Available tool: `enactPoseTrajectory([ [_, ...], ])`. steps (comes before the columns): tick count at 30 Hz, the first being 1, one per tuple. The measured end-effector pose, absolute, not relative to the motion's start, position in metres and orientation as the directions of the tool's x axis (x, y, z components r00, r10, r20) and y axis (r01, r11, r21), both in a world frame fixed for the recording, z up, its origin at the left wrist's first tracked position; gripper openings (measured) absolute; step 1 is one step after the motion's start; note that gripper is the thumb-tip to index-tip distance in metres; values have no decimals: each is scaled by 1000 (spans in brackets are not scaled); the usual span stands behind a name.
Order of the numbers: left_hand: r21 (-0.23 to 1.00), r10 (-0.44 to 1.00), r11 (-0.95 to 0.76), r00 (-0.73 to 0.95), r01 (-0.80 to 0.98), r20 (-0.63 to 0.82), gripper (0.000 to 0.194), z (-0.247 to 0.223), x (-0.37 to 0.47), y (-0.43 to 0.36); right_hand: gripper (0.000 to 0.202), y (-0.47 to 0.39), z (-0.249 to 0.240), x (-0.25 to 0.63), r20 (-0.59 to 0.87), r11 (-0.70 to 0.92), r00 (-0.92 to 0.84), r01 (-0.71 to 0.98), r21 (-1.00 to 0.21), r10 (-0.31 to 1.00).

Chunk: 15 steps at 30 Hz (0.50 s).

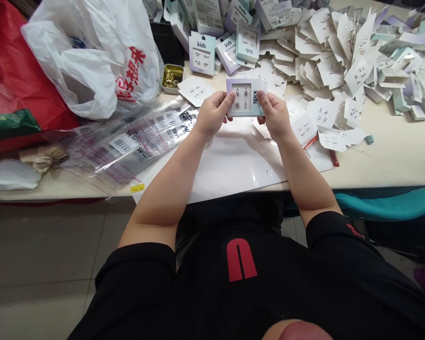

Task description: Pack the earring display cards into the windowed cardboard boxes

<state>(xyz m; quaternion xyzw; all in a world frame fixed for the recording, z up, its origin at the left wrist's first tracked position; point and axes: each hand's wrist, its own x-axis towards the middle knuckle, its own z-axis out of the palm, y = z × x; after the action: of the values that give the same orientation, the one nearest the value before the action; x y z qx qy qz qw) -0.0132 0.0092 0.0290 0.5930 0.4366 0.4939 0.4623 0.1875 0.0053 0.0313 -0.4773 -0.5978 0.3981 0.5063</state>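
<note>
- The left hand [214, 109] has its grip clamped on the left end of the box [248, 113], thumb on the front face, fingertips showing under the lower edge.
- The right hand [278, 113] has its grip clamped on the right end, thumb just beside the word "kids", which runs sideways.
- The box is held between the two grips, its window turned up toward the person; four small shiny studs show inside, two by two.
- Under and nearer the body than both grips, a glossy white sheet [230, 163] lies on the table [393, 163].
- Beyond the grips, several kids boxes [202, 53] lean together.
- Right of the right grip and beyond it, cards [335, 71] with studs overlap in a wide heap; more small boxes [411, 80] lie farther right.
- Left of the left grip, a single card [195, 91] lies near it, with a tin [169, 89] of gold-coloured pieces just past that card.
- Clear pouches [141, 141] with barcode labels spread left of the left grip, toward the body.
- Farther left stand a white bag [92, 52] and a red bag [3, 80].
</note>
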Motion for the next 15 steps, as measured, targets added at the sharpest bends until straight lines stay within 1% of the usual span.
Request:
enactPoseTrajectory([
  [3,971,969,-232,107,65,224,38,25,-13,12,67,5,31,186,207,208,-25,163,-965,978],
  [6,966,968,-247,63,76,242,39,18,-13,17,61,3,31,184,174,181,-61,121,-976,983],
  [9,973,977,-213,52,91,209,48,13,-16,22,50,1,30,182,139,143,-91,34,-989,986],
  [11,978,982,-191,13,82,191,51,11,-19,25,40,7,30,182,81,80,-66,-28,-996,994],
  [13,975,974,-217,-58,39,219,48,10,-22,28,34,24,33,183,-13,-13,4,-65,-998,1000],
  [15,958,951,-287,-120,-11,284,36,11,-25,30,30,54,41,183,-97,-94,79,-45,-995,992],
])
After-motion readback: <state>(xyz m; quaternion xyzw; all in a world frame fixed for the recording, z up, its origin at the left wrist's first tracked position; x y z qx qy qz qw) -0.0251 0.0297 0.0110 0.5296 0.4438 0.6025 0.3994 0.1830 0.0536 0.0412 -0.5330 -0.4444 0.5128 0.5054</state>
